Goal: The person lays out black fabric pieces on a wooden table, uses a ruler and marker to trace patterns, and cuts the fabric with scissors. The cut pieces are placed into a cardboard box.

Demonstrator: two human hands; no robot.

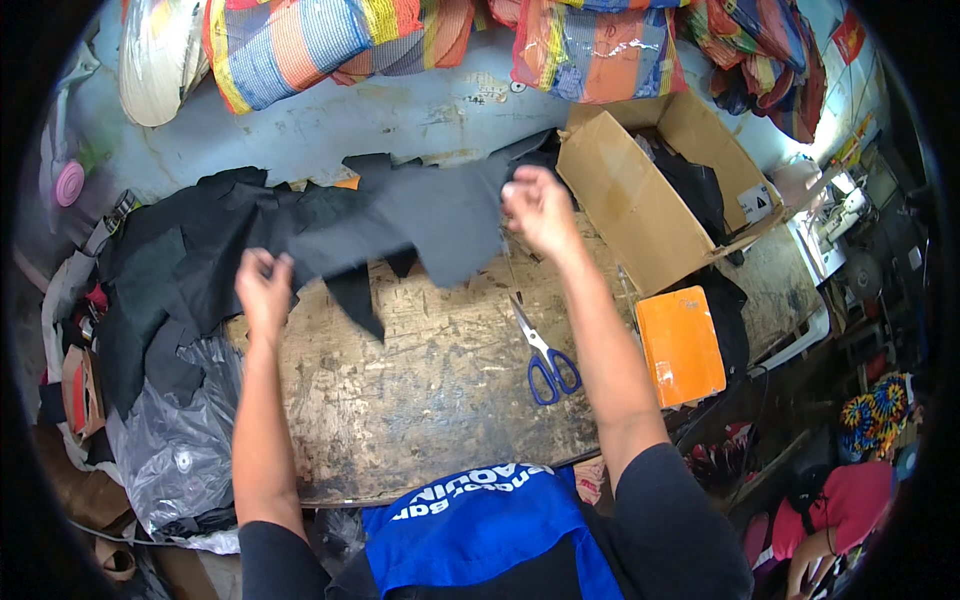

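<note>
My left hand and my right hand stretch a dark grey, irregular sheet of leather-like material between them over the worktable. The left fingers pinch its lower left edge, and the right fingers close on its right end. Motion blurs the sheet a little. Behind and left of it lies a heap of black pieces of similar material, partly hidden by the sheet. One pointed black strip sticks out below it onto the wood. Scissors with blue handles lie on the table, nearer to me than my right hand.
An open cardboard box holding black material stands at the back right, beside an orange notebook. A grey plastic bag sits at the left edge of the wooden table. Checked woven sacks hang behind. Another person is at far right.
</note>
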